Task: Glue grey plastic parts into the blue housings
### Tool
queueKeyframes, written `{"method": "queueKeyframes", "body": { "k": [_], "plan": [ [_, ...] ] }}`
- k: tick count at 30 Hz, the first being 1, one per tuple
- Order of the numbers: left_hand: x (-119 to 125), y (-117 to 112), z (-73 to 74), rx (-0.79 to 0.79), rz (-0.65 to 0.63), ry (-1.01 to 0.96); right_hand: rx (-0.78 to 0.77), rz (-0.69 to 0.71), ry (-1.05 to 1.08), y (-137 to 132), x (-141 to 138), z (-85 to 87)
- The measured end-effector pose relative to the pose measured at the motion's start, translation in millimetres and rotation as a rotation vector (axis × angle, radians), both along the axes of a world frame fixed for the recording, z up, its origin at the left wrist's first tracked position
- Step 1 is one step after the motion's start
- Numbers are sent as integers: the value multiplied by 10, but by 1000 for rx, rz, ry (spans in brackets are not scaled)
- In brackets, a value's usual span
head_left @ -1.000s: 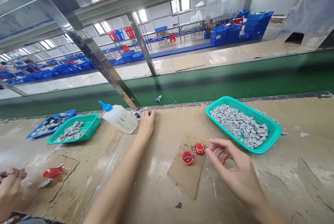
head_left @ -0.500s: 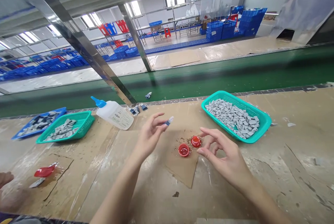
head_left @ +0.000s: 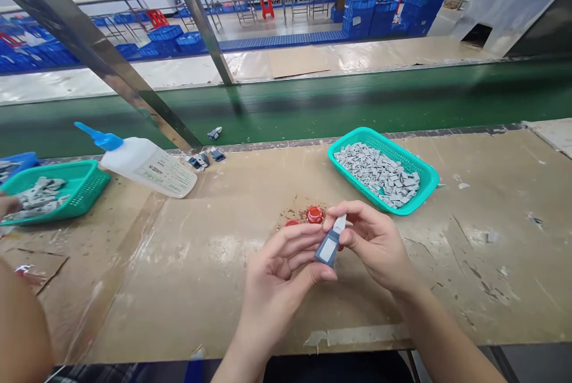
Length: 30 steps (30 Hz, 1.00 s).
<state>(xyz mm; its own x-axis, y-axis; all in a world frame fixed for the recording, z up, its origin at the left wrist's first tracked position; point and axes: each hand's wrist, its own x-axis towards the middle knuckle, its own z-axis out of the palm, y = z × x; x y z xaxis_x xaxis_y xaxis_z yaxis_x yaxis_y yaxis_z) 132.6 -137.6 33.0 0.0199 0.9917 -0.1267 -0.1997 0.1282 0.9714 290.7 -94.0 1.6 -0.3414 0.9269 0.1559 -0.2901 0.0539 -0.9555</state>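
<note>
Between my two hands, above the table, is a small dark blue-grey plastic piece (head_left: pixel 327 250) with a light grey panel and a pale pointed tip. My left hand (head_left: pixel 277 276) has its fingers and thumb closed around the piece's wide lower end. At the pale tip, the thumb and forefinger of my right hand (head_left: pixel 375 246) pinch it. Just behind my fingers stand a red cap-like cup (head_left: pixel 315 214) and a second red cup (head_left: pixel 292 223), the latter partly hidden by my left hand. Right of them, a teal basket (head_left: pixel 429 179) holds many small grey pieces.
A white squeeze bottle (head_left: pixel 147 165) with a blue nozzle lies tilted at left, near several small dark pieces (head_left: pixel 199 161). Another teal basket (head_left: pixel 84 198) is at far left, where a co-worker's arm (head_left: pixel 22 323) reaches in. A green belt (head_left: pixel 286 112) runs behind the table.
My left hand has brought the small piece right and nearer to me. My right hand has closed on its tip. The view has tilted down and shifted right.
</note>
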Motion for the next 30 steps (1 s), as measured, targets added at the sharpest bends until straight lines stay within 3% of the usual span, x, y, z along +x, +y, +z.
{"method": "queueKeyframes", "body": {
  "k": [21, 26, 30],
  "plan": [
    [28, -20, 3, 44, 16, 33, -6, -30, 3, -3, -23, 19],
    [60, -45, 49, -31, 116, 32, 9, -19, -18, -2, -35, 32],
    [-15, -15, 11, -151, 193, 91, 137, 17, -70, 42, -66, 87]
  ]
}}
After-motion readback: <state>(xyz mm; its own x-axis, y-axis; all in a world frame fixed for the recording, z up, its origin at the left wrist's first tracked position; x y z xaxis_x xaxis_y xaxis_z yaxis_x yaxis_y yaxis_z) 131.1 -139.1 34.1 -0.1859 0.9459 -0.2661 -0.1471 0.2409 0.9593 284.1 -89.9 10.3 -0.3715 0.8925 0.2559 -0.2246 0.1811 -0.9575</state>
